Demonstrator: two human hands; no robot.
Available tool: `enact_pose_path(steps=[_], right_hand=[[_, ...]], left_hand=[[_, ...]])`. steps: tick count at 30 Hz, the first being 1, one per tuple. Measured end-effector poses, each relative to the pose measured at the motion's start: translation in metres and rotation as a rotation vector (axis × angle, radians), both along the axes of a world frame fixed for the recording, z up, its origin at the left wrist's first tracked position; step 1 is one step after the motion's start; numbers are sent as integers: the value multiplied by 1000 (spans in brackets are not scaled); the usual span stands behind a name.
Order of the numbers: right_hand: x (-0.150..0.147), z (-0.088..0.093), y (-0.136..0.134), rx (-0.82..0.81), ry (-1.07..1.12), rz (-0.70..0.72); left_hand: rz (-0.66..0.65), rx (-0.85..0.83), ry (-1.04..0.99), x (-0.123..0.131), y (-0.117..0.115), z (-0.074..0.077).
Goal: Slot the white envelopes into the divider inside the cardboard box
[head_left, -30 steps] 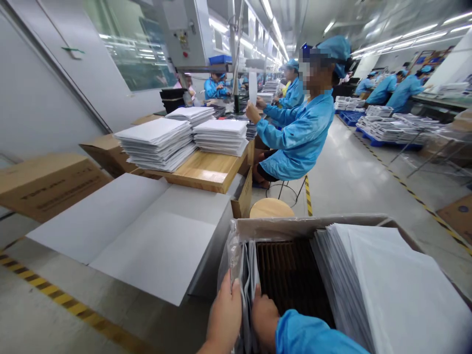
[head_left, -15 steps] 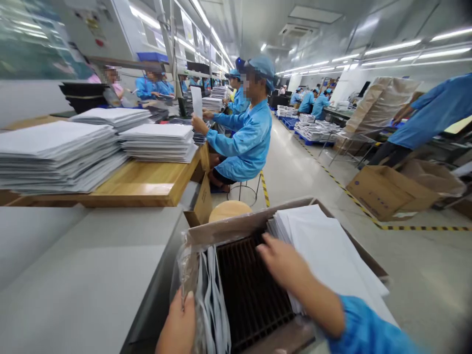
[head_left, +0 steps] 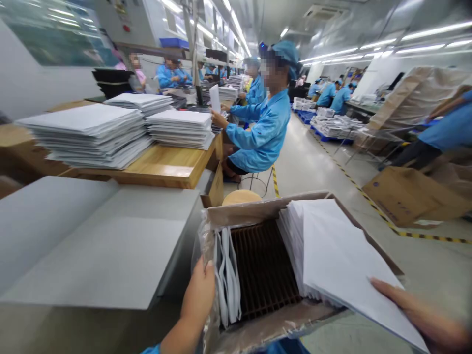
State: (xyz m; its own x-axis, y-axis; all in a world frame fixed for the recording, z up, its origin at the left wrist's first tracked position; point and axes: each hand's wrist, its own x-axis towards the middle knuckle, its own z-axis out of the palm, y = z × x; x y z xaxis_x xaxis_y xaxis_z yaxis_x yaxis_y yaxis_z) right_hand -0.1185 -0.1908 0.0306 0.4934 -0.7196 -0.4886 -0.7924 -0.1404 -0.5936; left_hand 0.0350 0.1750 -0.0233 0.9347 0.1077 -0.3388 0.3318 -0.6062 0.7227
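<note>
Sheets [head_left: 342, 255]: leaning in box [head_left: 265, 209], freeing slots.
Left hand [head_left: 199, 290]: fingers clamped on bag [head_left: 206, 236], steadying box.
Right hand [head_left: 416, 309]: fingers apart, propping sheets.

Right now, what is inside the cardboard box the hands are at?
Inside the cardboard box: a leaning stack of white sheets under the right hand, a few sheets by the left hand, and brown ribbed dividers. The bottom is hidden.

place: factory packing line | evidence: blue-smocked workers [head_left: 263, 132], paper stacks [head_left: 90, 132], cartons [head_left: 405, 199]
</note>
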Motion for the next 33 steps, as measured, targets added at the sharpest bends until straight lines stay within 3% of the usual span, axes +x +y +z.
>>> enact_pose_path(steps=[1, 2, 4, 6, 8, 12, 25, 33], right_hand=[[6, 7, 12, 215, -45, -56], [14, 12, 27, 318, -89, -92], [33, 14, 63, 217, -163, 29], [52, 7, 103, 36, -202, 322], [68, -9, 138, -5, -208, 548], [85, -44, 181, -47, -191, 718], [88, -89, 217, -2, -159, 808], [83, -90, 215, 64, -129, 925]], left_hand=[[4, -12, -6, 0, -1, 1], [11, -21, -7, 0, -1, 1], [20, -30, -12, 0, -2, 1], [30, -23, -9, -1, -2, 0], [38, -14, -8, -1, -1, -1], [38, -8, -18, -3, 1, 0], [62, 1, 15, -3, -3, 2], [71, -10, 15, -2, 0, -5]])
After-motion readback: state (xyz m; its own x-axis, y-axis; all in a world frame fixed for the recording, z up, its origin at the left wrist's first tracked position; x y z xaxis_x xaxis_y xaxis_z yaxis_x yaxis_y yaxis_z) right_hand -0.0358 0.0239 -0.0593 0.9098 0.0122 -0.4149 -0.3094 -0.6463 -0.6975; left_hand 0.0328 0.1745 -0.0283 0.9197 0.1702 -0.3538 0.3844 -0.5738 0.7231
